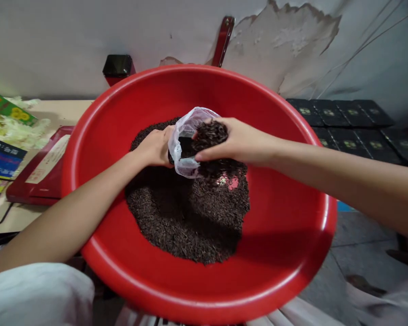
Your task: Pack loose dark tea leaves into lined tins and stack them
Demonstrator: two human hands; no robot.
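A large red basin (285,253) fills the middle of the head view and holds a heap of dark loose tea leaves (187,222). My left hand (154,147) grips the edge of a small clear plastic bag (185,136) above the heap, holding its mouth toward the right. My right hand (238,140) is cupped around a handful of the dark leaves (211,133) right at the bag's mouth. Some leaves sit inside the bag.
Flat red boxes (42,170) and printed packets (2,158) lie on the table at the left. Several black tins (350,127) sit in rows at the right. A black-capped red container (117,68) and a peeling wall stand behind the basin.
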